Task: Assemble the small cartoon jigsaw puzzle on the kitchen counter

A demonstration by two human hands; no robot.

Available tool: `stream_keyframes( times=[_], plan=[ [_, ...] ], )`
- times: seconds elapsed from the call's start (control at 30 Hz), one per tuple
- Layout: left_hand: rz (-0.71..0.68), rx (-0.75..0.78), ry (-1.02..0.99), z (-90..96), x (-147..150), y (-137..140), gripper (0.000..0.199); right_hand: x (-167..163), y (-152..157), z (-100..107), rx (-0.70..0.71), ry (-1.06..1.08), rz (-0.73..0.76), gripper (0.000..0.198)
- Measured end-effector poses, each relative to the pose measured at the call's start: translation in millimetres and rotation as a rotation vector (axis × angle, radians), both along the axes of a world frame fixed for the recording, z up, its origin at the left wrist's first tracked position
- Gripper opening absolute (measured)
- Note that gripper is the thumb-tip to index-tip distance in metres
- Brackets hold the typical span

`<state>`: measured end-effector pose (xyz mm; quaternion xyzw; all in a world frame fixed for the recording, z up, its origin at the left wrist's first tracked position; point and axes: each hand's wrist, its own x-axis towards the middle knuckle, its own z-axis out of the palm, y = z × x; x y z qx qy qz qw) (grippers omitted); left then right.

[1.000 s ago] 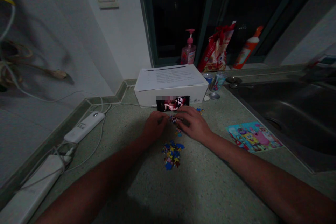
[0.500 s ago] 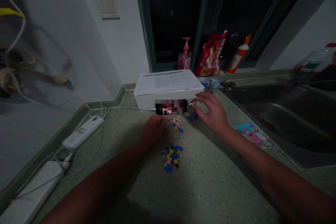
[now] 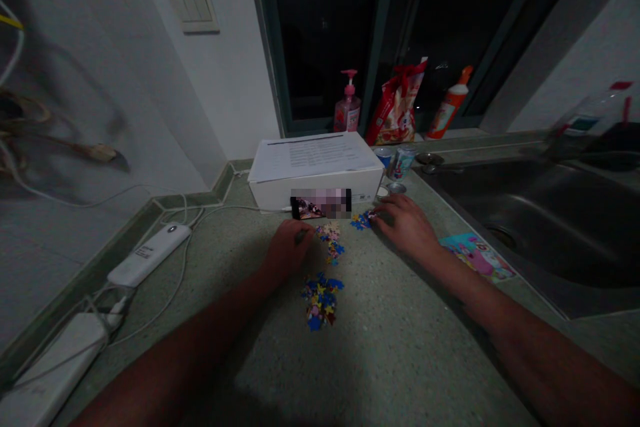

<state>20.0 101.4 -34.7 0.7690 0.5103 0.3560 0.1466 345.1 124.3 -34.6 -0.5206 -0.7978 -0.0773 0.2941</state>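
Observation:
Small jigsaw puzzle pieces lie on the counter in separate groups. My left hand (image 3: 286,248) is curled, its fingertips at the left edge of a pink and blue group of pieces (image 3: 330,240); what its fingers hold, if anything, is hidden. My right hand (image 3: 407,223) pinches a pale puzzle piece (image 3: 373,214) at the right end of a mostly blue cluster (image 3: 361,221). Closer to me lies a larger mixed pile (image 3: 321,300) of blue, yellow and red pieces. A phone (image 3: 305,207) leans sideways against a white box (image 3: 273,193) behind the pieces.
A colourful picture sheet (image 3: 477,255) lies beside the sink (image 3: 540,240) on the right. Small cans (image 3: 403,161) stand by the box. A power bank (image 3: 150,255), a power strip (image 3: 55,367) and cables run along the left. A pump bottle (image 3: 347,107) stands by the window.
My right hand has come down from beside the phone to the blue cluster, with the pale puzzle piece. The left hand stays by its group. The view has shifted slightly.

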Motion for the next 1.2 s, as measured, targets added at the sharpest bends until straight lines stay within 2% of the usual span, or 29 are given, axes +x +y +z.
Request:
stream_keyframes(
  times=[0.3,0.73,0.9,1.07,1.2],
  plan=[
    [-0.005,0.001,0.007,-4.5,-1,1,0.013,-5,-1,-8,-0.025,-0.015,-0.013,0.016],
    [-0.057,0.029,0.059,-2.8,1,-1,0.014,-15,-9,4,-0.036,0.0,-0.009,0.022],
    [-0.171,0.074,0.121,-1.8,3,-4,0.015,-35,-21,7,-0.004,0.033,0.109,0.023],
    [-0.344,0.141,0.145,0.4,4,-10,0.009,-60,-38,9,-0.012,-0.035,0.308,0.02],
    [-0.417,0.172,0.141,1.7,4,-12,0.006,-70,-46,9,-0.006,-0.067,0.418,0.02]
  ],
)
